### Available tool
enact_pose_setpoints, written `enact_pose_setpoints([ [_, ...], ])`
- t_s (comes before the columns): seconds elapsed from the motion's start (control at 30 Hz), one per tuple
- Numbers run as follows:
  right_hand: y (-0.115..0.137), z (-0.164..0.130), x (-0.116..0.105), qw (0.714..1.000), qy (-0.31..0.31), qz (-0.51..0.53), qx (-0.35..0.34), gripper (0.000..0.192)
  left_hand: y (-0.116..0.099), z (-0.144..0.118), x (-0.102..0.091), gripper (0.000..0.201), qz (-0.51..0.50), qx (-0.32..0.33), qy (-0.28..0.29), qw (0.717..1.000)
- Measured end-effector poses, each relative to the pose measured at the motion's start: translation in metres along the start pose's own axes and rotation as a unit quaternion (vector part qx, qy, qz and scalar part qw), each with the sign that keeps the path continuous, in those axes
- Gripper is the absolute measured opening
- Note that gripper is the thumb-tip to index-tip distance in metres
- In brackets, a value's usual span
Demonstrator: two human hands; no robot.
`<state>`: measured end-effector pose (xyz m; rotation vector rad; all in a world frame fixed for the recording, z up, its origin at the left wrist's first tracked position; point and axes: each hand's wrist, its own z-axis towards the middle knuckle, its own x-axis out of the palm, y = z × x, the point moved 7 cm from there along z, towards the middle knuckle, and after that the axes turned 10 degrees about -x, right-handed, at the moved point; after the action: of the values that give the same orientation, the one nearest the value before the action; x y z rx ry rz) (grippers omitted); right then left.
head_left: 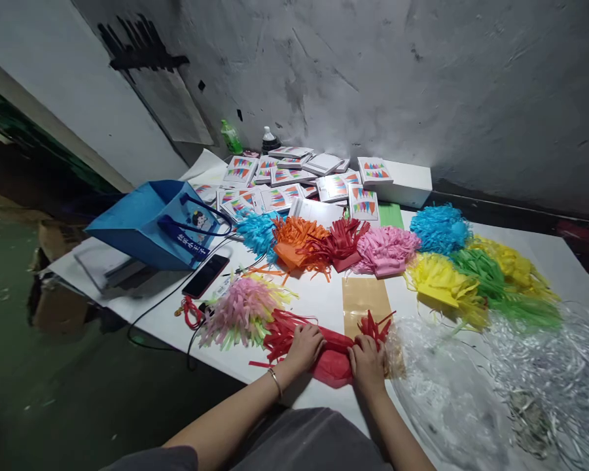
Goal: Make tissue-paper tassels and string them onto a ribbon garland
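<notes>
Both my hands press on a red fringed tissue-paper piece (334, 356) lying at the near edge of the white table (324, 301). My left hand (304, 345) grips its left part, where red strips fan out. My right hand (368, 363) holds its right end beside a tuft of red fringe. A multicoloured pink, green and yellow fringe bundle (243, 311) lies just left of my left hand. A tan sheet (366, 297) lies just beyond the red piece.
Fringe bundles in blue, orange, red, pink, yellow and green (387, 248) lie across the middle. Printed card packs (285, 176) are heaped at the back by a white box (407, 183). A blue bag (157, 222), phone (206, 275) and cable sit left. Clear plastic bags (495, 386) are right.
</notes>
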<state>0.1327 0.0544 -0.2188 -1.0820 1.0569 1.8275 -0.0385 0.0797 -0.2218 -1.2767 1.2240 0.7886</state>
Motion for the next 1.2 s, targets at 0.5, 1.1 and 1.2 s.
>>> enact_pose_setpoints([
  [0.5,0.026,0.006,0.023,0.996,0.002,0.011,-0.093,0.014,-0.008,0.013,-0.013,0.029,0.004,-0.001,-0.036,0.999],
  [1.1,0.002,-0.002,0.024,0.997,0.056,-0.025,-0.039,0.017,0.001,-0.013,-0.005,0.014,-0.052,0.086,-0.032,0.994],
  [1.2,0.001,0.005,0.02,0.997,0.072,-0.04,-0.005,0.013,0.003,-0.011,-0.008,0.018,-0.03,-0.017,-0.038,0.999],
])
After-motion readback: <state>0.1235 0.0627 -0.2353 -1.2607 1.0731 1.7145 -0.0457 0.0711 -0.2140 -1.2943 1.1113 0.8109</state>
